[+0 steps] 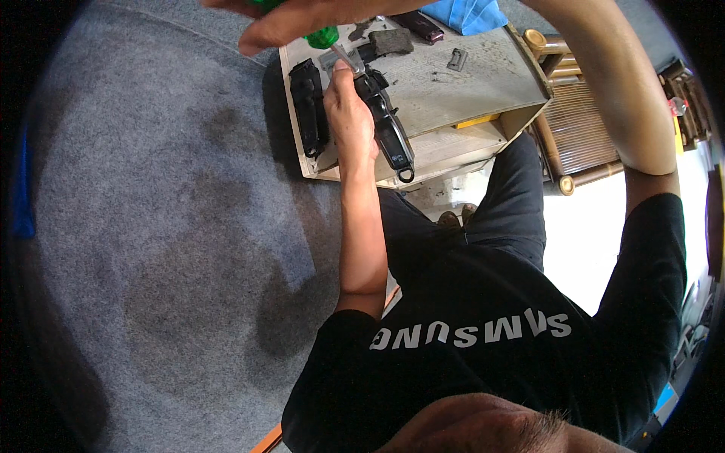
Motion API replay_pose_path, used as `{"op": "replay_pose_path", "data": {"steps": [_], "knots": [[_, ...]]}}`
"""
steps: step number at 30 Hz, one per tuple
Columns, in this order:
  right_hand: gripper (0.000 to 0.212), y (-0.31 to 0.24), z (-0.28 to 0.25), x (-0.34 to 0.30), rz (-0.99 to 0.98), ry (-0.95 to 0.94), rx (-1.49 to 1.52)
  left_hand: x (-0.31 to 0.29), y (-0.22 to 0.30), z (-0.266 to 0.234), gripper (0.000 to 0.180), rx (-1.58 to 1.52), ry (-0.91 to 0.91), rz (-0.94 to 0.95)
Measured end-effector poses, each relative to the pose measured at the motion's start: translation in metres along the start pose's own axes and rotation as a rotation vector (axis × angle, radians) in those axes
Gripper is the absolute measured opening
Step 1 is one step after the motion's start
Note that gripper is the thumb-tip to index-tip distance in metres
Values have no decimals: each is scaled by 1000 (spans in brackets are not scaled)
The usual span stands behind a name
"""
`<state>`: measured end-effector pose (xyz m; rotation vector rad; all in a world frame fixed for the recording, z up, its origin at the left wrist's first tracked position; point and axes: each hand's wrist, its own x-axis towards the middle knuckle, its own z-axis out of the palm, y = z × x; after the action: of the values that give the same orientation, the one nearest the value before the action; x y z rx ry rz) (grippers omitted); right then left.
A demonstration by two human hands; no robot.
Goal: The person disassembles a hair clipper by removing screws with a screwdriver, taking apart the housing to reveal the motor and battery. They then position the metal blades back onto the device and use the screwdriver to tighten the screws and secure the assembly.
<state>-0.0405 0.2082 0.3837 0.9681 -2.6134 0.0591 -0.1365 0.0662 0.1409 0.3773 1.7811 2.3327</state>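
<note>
Bracing hair clipper (394,142) in left hand (352,124), likely against twisting, while right hand (291,25) holds green-handled screwdriver (323,37) at its head.

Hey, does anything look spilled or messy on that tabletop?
Yes: dark smudges lie beside the grey block, and dark specks are scattered near the small grey piece. They stand out against the pale tabletop; I can't tell what they are.

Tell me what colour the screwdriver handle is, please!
The screwdriver handle is bright green; it shows in the head view, near the top edge.
</note>
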Motion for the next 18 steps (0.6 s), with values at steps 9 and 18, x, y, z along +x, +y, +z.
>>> {"op": "replay_pose_path", "data": {"steps": [9,18], "knots": [[34,-11,-15,10,74,-134,56,-1,2,-1,45,-7,-5,-78],[40,-31,8,18,301,77,-96,3,-5,-5,53,29,-10,10]]}}
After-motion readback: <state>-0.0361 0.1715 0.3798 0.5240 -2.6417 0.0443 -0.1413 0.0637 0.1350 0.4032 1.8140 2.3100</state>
